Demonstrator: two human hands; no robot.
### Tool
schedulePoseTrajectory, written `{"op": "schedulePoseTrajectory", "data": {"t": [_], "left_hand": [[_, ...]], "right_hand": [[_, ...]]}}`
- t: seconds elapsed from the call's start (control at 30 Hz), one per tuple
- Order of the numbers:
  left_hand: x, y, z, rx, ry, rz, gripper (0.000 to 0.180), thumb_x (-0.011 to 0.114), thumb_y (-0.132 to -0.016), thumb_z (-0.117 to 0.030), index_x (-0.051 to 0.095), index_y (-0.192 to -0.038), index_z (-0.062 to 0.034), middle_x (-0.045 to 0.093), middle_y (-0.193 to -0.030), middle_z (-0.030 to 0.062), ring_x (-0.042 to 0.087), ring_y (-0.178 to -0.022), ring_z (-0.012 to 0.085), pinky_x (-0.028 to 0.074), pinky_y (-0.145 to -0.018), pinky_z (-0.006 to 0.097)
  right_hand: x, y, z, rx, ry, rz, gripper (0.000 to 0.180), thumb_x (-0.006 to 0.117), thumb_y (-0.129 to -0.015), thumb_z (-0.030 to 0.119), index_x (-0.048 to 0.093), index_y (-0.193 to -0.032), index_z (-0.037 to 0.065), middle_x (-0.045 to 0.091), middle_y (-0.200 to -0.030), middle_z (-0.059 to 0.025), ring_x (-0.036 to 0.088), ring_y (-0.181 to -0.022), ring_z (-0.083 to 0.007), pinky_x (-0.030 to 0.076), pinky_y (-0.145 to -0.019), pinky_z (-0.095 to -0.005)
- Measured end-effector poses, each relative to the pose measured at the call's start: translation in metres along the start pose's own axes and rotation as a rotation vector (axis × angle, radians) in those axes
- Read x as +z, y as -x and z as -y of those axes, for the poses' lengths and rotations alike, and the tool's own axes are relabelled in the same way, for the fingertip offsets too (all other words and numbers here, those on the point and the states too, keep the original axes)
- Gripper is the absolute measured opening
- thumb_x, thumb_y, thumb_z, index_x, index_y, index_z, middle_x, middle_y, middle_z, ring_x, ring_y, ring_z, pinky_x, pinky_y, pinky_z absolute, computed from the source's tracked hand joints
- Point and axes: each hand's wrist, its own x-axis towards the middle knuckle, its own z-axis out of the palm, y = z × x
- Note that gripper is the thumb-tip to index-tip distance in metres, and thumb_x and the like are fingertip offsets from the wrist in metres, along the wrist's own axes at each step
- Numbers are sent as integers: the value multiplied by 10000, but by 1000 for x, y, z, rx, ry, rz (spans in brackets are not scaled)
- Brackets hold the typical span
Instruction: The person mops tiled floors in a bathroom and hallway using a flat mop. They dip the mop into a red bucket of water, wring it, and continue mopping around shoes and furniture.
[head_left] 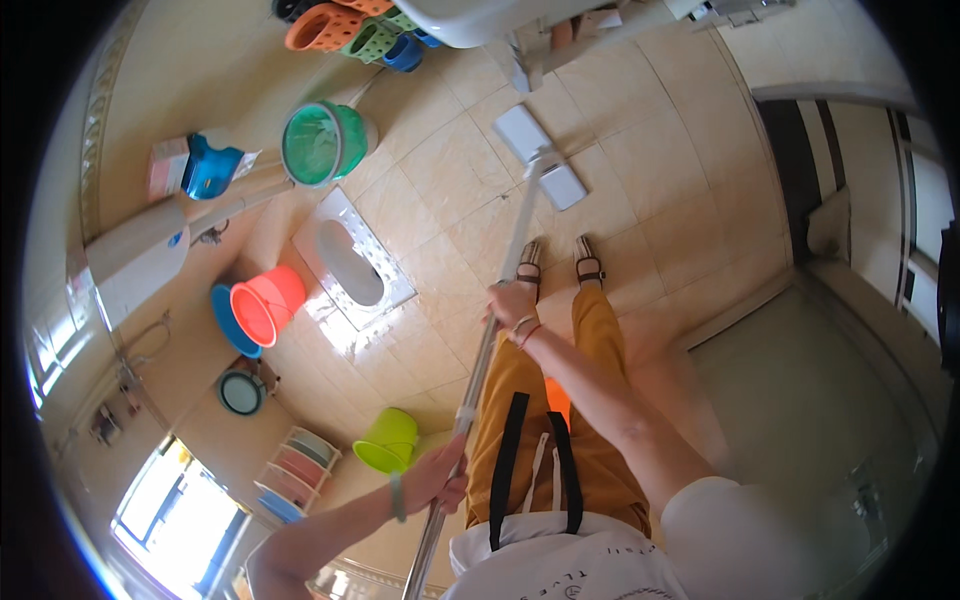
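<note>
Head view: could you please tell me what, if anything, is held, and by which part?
A flat-headed mop, by its pole: the right grip is nearer the mop head, the left grip farther up.

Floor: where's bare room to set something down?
Bare tiles between squat toilet and mop head; another patch right of the mop head and sandals. Crowded: left side, with green bin, red bucket and blue basin.

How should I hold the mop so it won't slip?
Probably by its long pole, hands wrapping from either side, spaced apart like the right hand and left hand. It's slim and straight, slanting up toward the person; the wide flat head is down at the floor.
</note>
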Motion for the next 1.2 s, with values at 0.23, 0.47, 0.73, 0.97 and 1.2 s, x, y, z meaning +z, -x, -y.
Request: {"op": "schedulePoseTrajectory", "data": {"t": [0.23,0.47,0.73,0.97,1.2], "left_hand": [[78,-87,-89,239,-340,73,443,349,-893,-498,354,-694,-103,298,-495,-17,296,-362,81,339,-325,253],[86,-102,-159,274,-175,199,414,421,-865,-493,374,-721,-108,299,-534,-47,256,-378,45,224,-330,188],[-74,-42,-114,324,-86,131,405,451,-858,-506,395,-754,-119,275,-550,-69,232,-404,20,181,-340,169],[-182,-3,-93,323,125,142,382,423,-879,-489,411,-764,-125,273,-543,-70,223,-402,20,173,-332,169],[-201,-62,0,216,489,433,404,361,-885,-525,423,-761,-146,251,-516,-58,211,-395,40,170,-329,189]], "right_hand": [[-143,-55,110,-68,6,-277,132,474,-802,145,480,-737,30,461,-565,-94,483,-430,-203,419,-366,-331],[-176,-101,183,-109,119,-376,113,469,-788,97,432,-754,-4,460,-605,-91,486,-458,-184,465,-404,-337],[12,-99,101,-13,155,-334,127,461,-776,118,451,-842,10,476,-634,-96,517,-475,-211,433,-378,-324],[153,-119,59,24,308,-252,129,438,-791,116,470,-829,-3,508,-626,-88,559,-452,-227,470,-352,-352],[183,-103,-16,5,752,-284,269,488,-744,70,521,-957,-92,600,-885,-256,629,-726,-349,529,-543,-404]]}}
